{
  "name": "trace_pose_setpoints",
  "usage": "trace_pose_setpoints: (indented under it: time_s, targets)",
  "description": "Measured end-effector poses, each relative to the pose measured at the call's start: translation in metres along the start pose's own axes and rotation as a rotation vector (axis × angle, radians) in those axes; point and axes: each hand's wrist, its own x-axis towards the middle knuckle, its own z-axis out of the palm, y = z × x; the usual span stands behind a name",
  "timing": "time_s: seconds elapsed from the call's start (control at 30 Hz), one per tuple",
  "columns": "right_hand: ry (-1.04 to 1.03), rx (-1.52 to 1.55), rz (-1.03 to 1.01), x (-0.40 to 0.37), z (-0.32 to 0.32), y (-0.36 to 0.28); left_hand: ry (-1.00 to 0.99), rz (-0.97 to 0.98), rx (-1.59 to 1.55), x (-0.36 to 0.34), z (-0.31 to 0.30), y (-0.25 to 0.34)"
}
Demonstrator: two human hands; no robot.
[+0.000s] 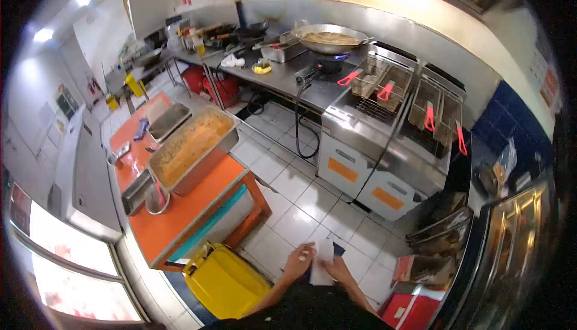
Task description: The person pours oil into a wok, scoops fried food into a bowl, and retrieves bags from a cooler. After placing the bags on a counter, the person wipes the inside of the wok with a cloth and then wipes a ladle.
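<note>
Low in the view, in front of my body, a white sheet (323, 255) of paper or thin plastic hangs between my hands. My left hand (298, 263) has its fingers curled in at the sheet's left edge, with a small white patch showing at the fingers. On the other side, my right hand (338, 268) is closed on the right edge, its thumb toward the sheet. Dark blue bits show behind the sheet; I cannot make out what they are.
A yellow lidded bin (228, 282) stands left of my hands, beside an orange table (180, 225) bearing a large tray of orange batter-like food (195, 147). Ahead are fryers (372, 150) with red-handled baskets and a wok (330, 39) over a lit burner. Red box (412, 311) at right.
</note>
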Motion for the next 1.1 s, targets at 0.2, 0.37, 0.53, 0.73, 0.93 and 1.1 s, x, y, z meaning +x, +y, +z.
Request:
trace_pose_setpoints:
  time_s: [0.2,0.37,0.53,0.73,0.93,1.1]
  targets:
    - [-0.077,-0.177,-0.269,0.212,-0.025,-0.055,0.309,0.036,-0.100,0.177,-0.026,0.054]
    - [-0.105,0.068,-0.047,0.359,-0.033,-0.133,0.195,0.052,-0.004,0.344,-0.080,0.046]
    - [0.171,0.635,0.157,0.484,-0.053,-0.197,0.411,0.173,-0.136,0.496,-0.121,0.095]
    - [0.254,0.593,0.052,0.652,-0.041,-0.256,0.272,0.261,0.157,0.650,-0.168,0.143]
    - [0.071,0.243,-0.130,0.812,-0.032,-0.366,0.351,0.160,0.489,0.794,-0.222,0.164]
    - [-0.067,0.016,-0.192,0.922,-0.004,-0.466,0.577,0.047,0.146,0.899,-0.291,0.183]
